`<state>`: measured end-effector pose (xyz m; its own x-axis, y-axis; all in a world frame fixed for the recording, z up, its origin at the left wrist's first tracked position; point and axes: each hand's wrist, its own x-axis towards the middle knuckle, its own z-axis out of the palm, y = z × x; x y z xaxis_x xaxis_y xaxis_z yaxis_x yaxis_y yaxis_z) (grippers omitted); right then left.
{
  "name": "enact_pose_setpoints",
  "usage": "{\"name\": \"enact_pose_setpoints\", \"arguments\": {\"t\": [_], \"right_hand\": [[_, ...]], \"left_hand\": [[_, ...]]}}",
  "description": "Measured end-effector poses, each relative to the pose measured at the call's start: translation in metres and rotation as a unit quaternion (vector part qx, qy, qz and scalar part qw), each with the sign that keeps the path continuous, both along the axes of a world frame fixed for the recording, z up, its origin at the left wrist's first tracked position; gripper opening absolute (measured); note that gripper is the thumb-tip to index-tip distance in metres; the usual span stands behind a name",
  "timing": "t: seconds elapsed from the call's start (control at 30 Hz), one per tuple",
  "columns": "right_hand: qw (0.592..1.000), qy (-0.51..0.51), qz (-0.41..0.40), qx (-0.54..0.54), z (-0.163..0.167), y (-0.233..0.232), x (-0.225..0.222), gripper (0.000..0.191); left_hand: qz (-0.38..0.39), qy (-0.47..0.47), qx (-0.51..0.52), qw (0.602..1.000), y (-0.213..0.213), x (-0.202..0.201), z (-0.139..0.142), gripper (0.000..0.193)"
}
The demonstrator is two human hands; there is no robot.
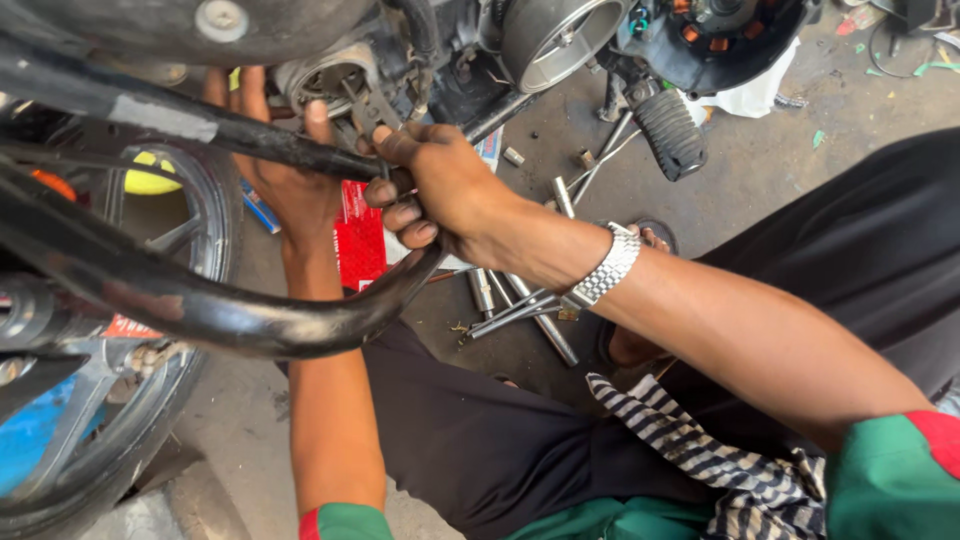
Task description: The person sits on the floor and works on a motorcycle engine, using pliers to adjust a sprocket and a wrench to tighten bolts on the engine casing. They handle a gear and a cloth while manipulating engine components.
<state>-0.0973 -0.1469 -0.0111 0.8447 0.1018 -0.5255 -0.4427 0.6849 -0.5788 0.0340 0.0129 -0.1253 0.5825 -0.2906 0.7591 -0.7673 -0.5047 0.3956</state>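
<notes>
Motorcycle wheel, dark cast spokes, fills the lower left; a black frame tube curves across in front of it and a second black bar runs diagonally above, both crossing in front of the left forearm and partly hiding the working area; round engine housing, grey metal, sits at top centre with an open dark cover just beside it on the right; ribbed black footpeg hangs below that cover; concrete floor is stained and carries a red packet, a bundle of steel socket bars near the wrist, and small bolts scattered further up; a striped cloth lies over the person's dark trousers.

Pliers: dull grey metal, worn, handles crossing, jaws pointed up into the engine opening; they sit at the top centre-left, just above the diagonal bar.

Right hand, metal watch on its wrist, is closed round the pliers' handles, fingers curled tight; left hand reaches up behind the bar, fingers extended against the engine part, thumb raised; cannot tell whether it grips anything.
</notes>
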Motion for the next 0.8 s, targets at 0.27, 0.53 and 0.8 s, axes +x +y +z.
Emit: {"name": "enact_pose_setpoints", "arguments": {"t": [0.27, 0.53, 0.8], "right_hand": [[1.0, -0.002, 0.001, 0.028, -0.004, 0.002, 0.0, 0.022], [0.998, -0.021, 0.006, 0.065, -0.014, 0.005, 0.003, 0.021], [0.996, -0.041, 0.008, 0.08, -0.022, 0.004, 0.006, 0.022]], "left_hand": [[-0.016, -0.078, 0.176, 0.981, 0.039, -0.011, 0.032, 0.043], [0.0, -0.242, 0.535, 0.809, 0.072, -0.014, 0.115, 0.053], [0.011, -0.232, 0.556, 0.798, 0.04, -0.001, 0.102, 0.043]]}}
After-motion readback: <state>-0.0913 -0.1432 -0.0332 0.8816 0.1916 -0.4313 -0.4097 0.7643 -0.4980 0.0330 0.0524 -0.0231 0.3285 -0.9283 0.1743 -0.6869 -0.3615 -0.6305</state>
